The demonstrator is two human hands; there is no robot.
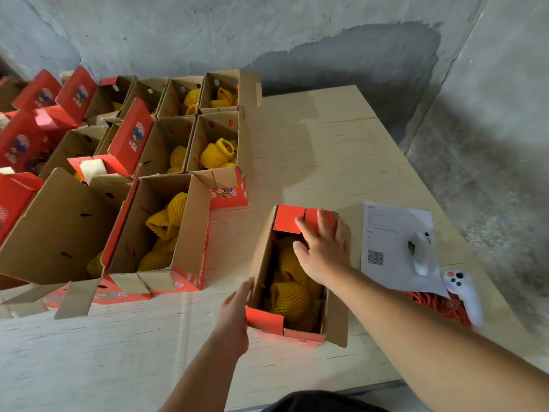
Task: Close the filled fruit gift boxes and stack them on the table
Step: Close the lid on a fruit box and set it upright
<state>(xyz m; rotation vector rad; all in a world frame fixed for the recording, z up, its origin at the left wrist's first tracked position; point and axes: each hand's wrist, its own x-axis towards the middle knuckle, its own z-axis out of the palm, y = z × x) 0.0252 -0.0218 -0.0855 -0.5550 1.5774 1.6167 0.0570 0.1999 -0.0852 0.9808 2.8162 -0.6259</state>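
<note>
The fruit gift box (297,278) stands alone on the pale plywood worktop (312,138), right of centre and near the person; it is a rectangular corrugated carton, red on the outside, plain brown inside, its top open; yellow foam-net fruit (289,295) with a soft mesh texture fills it; the red far end flap (289,220) is folded down flat over the far end of the opening; the right hand (323,251) lies on that flap with straight, spread fingers (306,231), pressing rather than grasping; the left hand (234,304) rests flat against the box's left wall near the near corner, fingers extended and released; the tall brown right side flap stands upright; the near red end flap is folded outward

To the left, rows of open boxes (166,230) of the same make stand touching one another, flaps raised, each showing yellow netted fruit; right of the task box lies a white printed sheet (395,230) bearing a QR code; a smooth white controller (420,254) rests on it; a second white controller (463,292) lies just beyond its near right corner, over a heap of red netting (436,307); rough grey concrete wall (267,31) backs the worktop
</note>
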